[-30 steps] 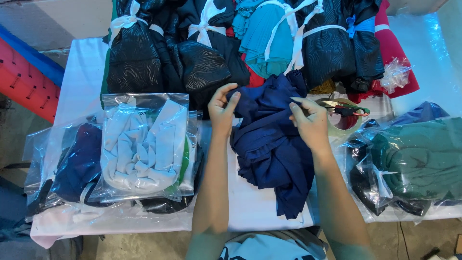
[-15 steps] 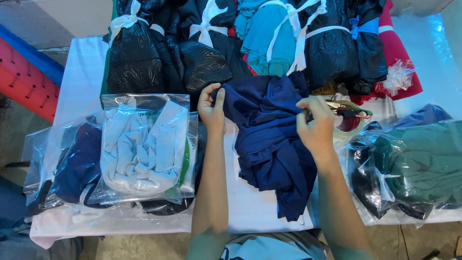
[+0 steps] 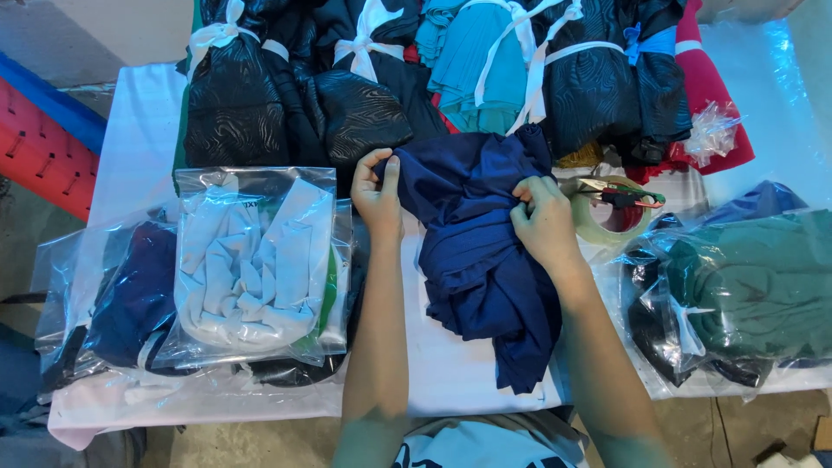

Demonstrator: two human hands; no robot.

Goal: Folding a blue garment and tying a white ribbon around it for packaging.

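Observation:
A crumpled navy blue garment (image 3: 481, 251) lies on the white table (image 3: 130, 130) in front of me. My left hand (image 3: 378, 192) pinches its upper left edge between thumb and fingers. At the garment's right side my right hand (image 3: 544, 218) grips a fold of the cloth. The lower part of the garment trails toward the table's near edge.
A clear bag of white cloth (image 3: 256, 260) lies left, over a bag of dark cloth (image 3: 130, 295). Tied bundles of black (image 3: 286, 95) and teal fabric (image 3: 477, 61) fill the back. A tape roll (image 3: 611, 212) with scissors sits right, beside a bagged green garment (image 3: 750, 286).
Both hands shifted left along the navy garment, gathering and bunching it. The right hand has moved off the tape roll area onto the cloth's right side.

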